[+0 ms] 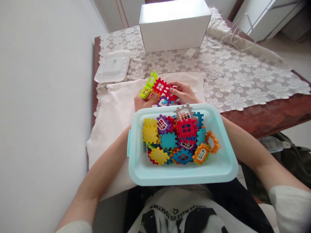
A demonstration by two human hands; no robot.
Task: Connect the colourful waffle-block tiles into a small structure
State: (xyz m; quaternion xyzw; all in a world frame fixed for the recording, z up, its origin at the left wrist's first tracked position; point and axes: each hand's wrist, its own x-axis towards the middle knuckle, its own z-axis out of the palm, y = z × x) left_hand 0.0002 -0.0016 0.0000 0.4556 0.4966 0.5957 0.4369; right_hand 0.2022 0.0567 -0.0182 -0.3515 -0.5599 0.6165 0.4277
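Lace-covered desk [243, 81] at twelve o'clock: left hand [142, 103] and right hand [184, 92] each keep a closed grip on a half-built cluster of bright interlocking plastic tiles [159, 89], which could snap apart into the pale blue plastic tub [218, 168] at six o'clock.

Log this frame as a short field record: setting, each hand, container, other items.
setting: table with floral lace cover, white cloth on it
left hand: grip on joined toy tiles
right hand: grip on the same tiles
container: light blue bin on lap, holding loose coloured tiles
other: white box, clear lid, white cable
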